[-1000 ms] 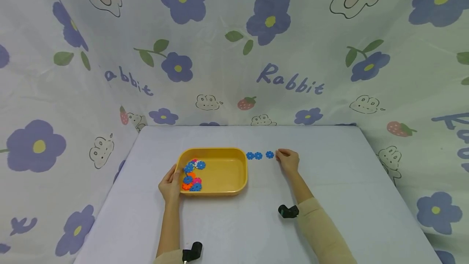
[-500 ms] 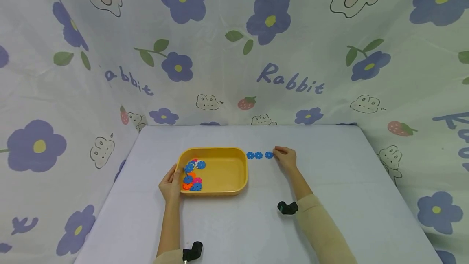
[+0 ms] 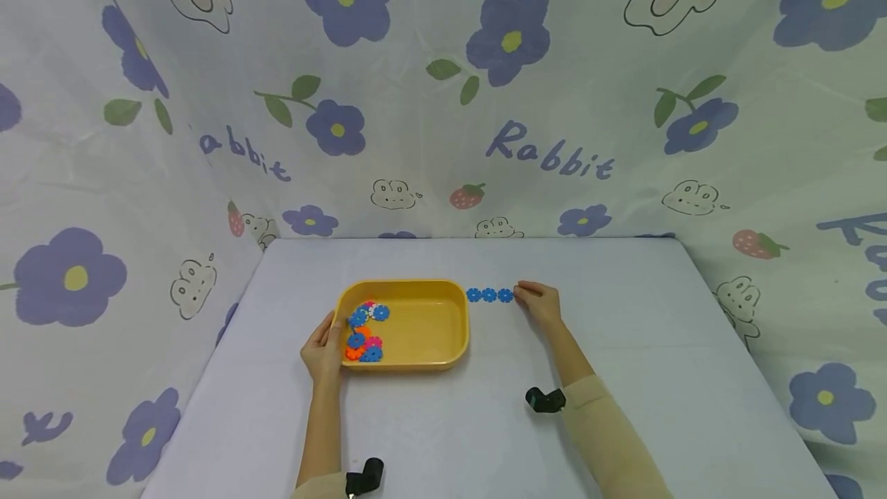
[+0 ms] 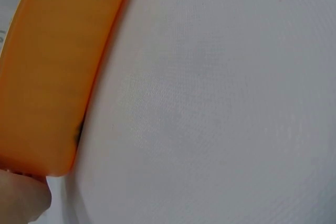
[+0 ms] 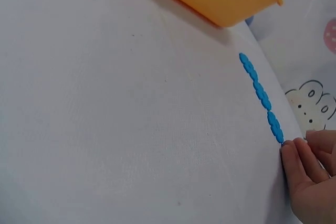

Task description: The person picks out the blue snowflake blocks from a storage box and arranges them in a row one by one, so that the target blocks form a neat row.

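My left hand (image 3: pixel 322 353) grips the left rim of a yellow plastic tray (image 3: pixel 423 329), thumb at the rim; in the left wrist view only part of this hand (image 4: pixel 23 198) shows below the tray wall (image 4: pixel 58 77). To the right of the tray, three blue flower-shaped discs (image 3: pixel 490 295) lie flat in a row, edge against edge. My right hand (image 3: pixel 540 303) is at the row's right end, its fingertips touching the edge of the last disc. In the right wrist view the fingers (image 5: pixel 294 166) meet the end of the blue row (image 5: pixel 261 95).
Inside the tray, several blue, orange and pink flower discs (image 3: pixel 373 341) lie heaped at the left. A white cloth (image 3: pixel 443 430) covers the table. A patterned curtain (image 3: pixel 430 137) stands behind and at both sides.
My right hand has moved a little left, and the rightmost blue disc has slid left, closing the gap to the other two. The left hand and tray stay put.
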{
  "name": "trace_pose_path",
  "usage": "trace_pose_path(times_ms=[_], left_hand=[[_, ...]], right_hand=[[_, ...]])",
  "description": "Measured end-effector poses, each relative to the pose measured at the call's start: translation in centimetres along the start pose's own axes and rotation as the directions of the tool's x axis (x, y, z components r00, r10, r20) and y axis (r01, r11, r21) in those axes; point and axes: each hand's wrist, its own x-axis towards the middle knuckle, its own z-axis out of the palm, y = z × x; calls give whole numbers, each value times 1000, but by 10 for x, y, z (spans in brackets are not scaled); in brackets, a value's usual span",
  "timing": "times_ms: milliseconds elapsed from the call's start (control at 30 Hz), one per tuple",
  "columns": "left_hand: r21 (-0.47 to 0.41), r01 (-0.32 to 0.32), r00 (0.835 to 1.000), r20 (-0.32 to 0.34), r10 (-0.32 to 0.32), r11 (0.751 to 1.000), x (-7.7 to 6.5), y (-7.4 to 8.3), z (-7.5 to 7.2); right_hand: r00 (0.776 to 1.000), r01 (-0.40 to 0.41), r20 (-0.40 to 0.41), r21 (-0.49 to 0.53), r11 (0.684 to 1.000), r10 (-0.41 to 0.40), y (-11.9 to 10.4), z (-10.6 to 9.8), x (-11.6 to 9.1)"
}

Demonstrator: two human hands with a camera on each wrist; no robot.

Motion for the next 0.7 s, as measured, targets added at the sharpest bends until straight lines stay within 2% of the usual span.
trace_pose_path(times_ms=[300, 467, 600, 700], left_hand=[[21, 26, 999, 32, -27, 999, -1, 1, -1], [15, 26, 1000, 14, -26, 1000, 0, -1, -3], [-18, 14, 1000, 1, -13, 1000, 1, -3, -3], [-31, 4, 1000, 2, -4, 1000, 1, -3, -2]], right_hand=[[999, 37, -27, 137, 990, -33, 3, -3, -6], [998, 57, -51, 217, 974, -47, 0, 1, -15], [998, 63, -22, 277, 959, -60, -8, 10, -24], [998, 43, 29, 304, 952, -54, -16, 18, -29]])
